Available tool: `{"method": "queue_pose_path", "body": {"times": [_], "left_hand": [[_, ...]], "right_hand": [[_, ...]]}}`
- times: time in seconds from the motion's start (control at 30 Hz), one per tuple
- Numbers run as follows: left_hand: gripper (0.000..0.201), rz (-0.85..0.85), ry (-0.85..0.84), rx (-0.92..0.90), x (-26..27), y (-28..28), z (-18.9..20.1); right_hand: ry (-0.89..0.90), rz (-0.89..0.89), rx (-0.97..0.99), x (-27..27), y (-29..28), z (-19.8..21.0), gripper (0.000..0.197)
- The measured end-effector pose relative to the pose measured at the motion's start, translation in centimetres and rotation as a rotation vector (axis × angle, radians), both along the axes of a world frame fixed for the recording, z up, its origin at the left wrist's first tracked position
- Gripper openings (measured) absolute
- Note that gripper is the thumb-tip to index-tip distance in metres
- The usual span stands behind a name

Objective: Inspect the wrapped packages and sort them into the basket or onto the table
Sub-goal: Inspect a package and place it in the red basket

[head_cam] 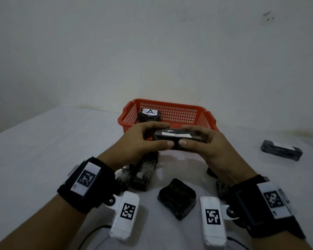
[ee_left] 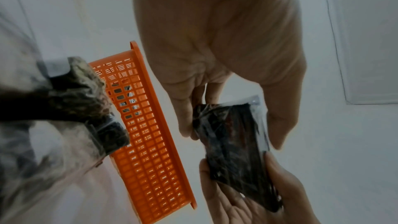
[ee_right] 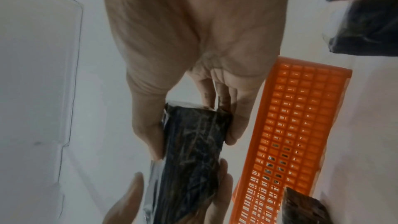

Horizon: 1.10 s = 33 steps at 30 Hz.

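Left hand [head_cam: 145,139] and right hand [head_cam: 204,143] both clamped on one black wrapped package [head_cam: 177,138], an end each, held up just in front of the orange basket [head_cam: 170,112].

Head view only: white label strip on the held package's top, thumbs nearly meeting below it — a second package marked "A" [head_cam: 149,116] in the basket beyond the left hand, one lone package [head_cam: 281,149] on the table [head_cam: 43,141] well right of the right hand. Wrist views show its crinkled clear-film underside instead [ee_left: 232,144] — fingers curled round the edges.
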<state>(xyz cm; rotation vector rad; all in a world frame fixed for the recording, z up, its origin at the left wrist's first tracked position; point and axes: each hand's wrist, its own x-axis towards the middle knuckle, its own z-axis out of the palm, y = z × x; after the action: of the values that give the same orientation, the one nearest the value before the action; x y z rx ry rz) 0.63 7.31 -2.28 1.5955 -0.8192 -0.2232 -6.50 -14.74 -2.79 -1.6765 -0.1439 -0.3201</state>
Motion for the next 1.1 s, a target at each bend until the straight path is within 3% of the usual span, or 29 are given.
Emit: {"method": "queue_pose_path", "body": {"times": [0.17,0.33,0.5,0.73,0.83,0.97,1.1], "left_hand": [[0.063,0.055,-0.05,0.011,0.04,0.09,0.17],[0.076,-0.018,0.009,0.015,-0.14,0.17,0.3],[0.06,0.045,-0.046,0.053,-0.4,-0.03,0.35],[0.065,0.002,-0.025,0.065,-0.64,-0.2,0.23],[0.062,0.032,-0.038,0.035,-0.41,-0.09,0.31],[0.075,-0.003,0.011,0.026,-0.4,-0.11,0.42],[0.066,0.023,-0.025,0.014,-0.43,-0.09,0.51]], "right_hand": [[0.052,0.021,0.007,0.28,-0.49,-0.43,0.081],[0.017,0.053,0.046,-0.21,-1.02,0.13,0.076],[0.008,0.057,0.011,-0.32,-0.84,0.05,0.068],[0.001,0.016,-0.067,0.08,-0.36,-0.51,0.072],[0.015,0.044,-0.032,0.21,-0.21,-0.48,0.074],[0.018,0.058,0.085,-0.07,-0.68,-0.16,0.074],[0.009,0.049,0.075,-0.27,-0.44,0.01,0.074]]}}
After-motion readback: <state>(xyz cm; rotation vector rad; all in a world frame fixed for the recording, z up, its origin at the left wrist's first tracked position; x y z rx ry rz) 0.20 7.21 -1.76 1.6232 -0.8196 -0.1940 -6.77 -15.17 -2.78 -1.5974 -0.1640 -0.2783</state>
